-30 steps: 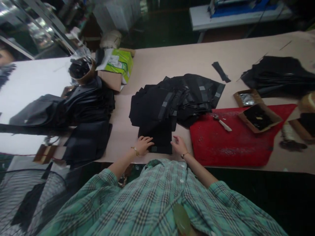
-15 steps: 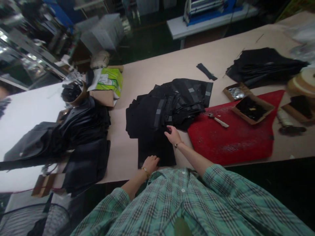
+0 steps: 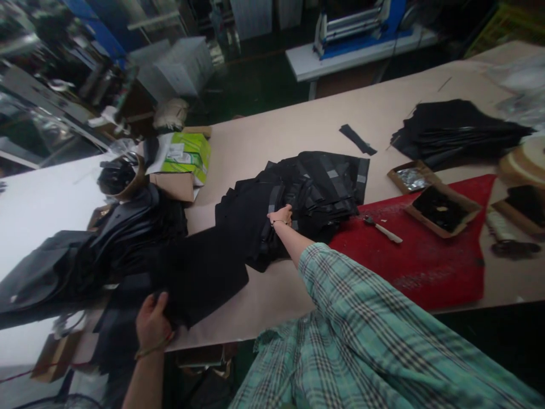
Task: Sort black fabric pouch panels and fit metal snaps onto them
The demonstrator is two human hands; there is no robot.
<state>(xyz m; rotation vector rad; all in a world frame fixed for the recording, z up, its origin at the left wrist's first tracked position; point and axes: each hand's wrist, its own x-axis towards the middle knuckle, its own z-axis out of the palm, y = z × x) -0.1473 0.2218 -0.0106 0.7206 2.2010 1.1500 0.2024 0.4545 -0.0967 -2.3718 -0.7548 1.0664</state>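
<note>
My left hand [image 3: 154, 322] is closed on the near edge of a flat black fabric panel [image 3: 204, 275], thumb on top. That panel stretches over the bare strip of table between the two black piles. My right hand [image 3: 281, 216] rests at the front of the middle pile of black fabric pieces [image 3: 242, 207], some bearing grey strips; its fingers are bent against the pile, and what they pinch, if anything, is hidden. Left of the panel lies a stack of black pieces [image 3: 140, 227], partly covered by it.
A red sheet [image 3: 443, 278] on the right bears a white-handled tool [image 3: 387, 232] and a small cardboard box of dark parts [image 3: 443, 209]. Another black stack [image 3: 460, 130] lies behind. A green bag [image 3: 187, 156] and a round container [image 3: 121, 176] stand at the left.
My left hand has carried a black panel from the table's front middle to the left, toward the left stack. The right hand has shifted slightly left and up onto the middle pile.
</note>
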